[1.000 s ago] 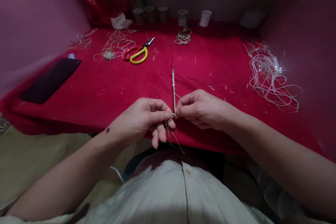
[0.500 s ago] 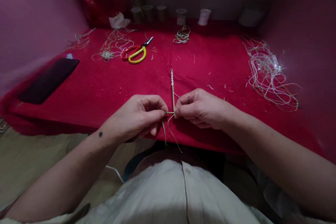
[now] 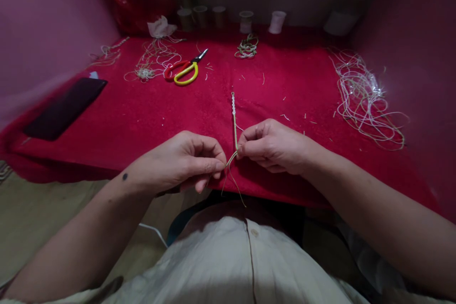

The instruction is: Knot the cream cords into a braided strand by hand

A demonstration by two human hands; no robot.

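Left hand [image 3: 190,159] is pinching thin green strands [image 3: 231,157]; right hand [image 3: 270,148] is pinching the near end of a slim green-and-white knotted cord [image 3: 235,128], which is stretching away over the red cloth-covered tabletop [image 3: 199,109]. Even tension is probably serving best (strands untwisted). No writing is showing legibly.

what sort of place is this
Probably a small craft corner, perhaps at home: spools lined up at the back, with scissors and a partly knotted cord on red cloth.
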